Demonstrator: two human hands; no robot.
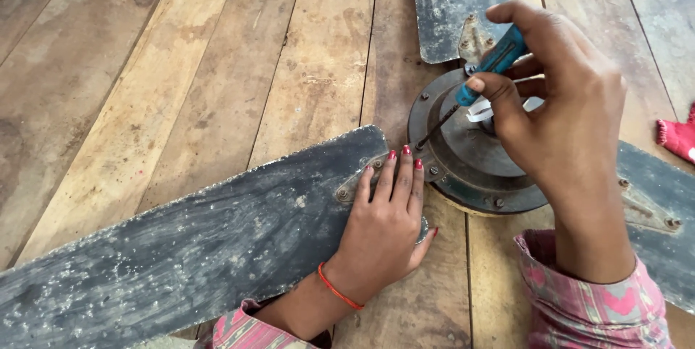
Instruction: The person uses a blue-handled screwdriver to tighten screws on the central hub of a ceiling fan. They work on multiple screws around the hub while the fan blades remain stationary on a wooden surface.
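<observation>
1. Worn wooden planks (pixel 217 88), scuffed and stained, fill the whole view from above; whether they are a floor or a counter cannot be told.
2. On the planks lies a dismantled ceiling fan, with its round, rusty motor housing (pixel 463 161) right of centre.
3. One dusty dark fan blade (pixel 188 255) stretches from the housing toward the lower left corner. A second blade (pixel 452 1) points to the top edge, and a third blade (pixel 655 211) runs off to the right.
4. Each blade joins the housing by a metal bracket with screws; the bracket of the lower-left blade (pixel 358 181) lies just beside the housing rim.
5. The left hand (pixel 387 226) lies flat, palm down, fingers spread and not gripping, pressing on the lower-left blade at its bracket. Its fingertips reach the housing rim. A red thread bracelet (pixel 339 289) circles the wrist.
6. The right hand (pixel 572 132) has its grip closed around a blue-handled screwdriver (pixel 489 66), pinched between thumb and fingers. The shaft slants down to the left, its tip at the housing rim near the left fingertips.
7. A white strip (pixel 479 110) lies on top of the housing, partly hidden by the right hand.
8. A red piece of cloth (pixel 677 137) sits at the right edge.
9. Both sleeves are pink and patterned.
</observation>
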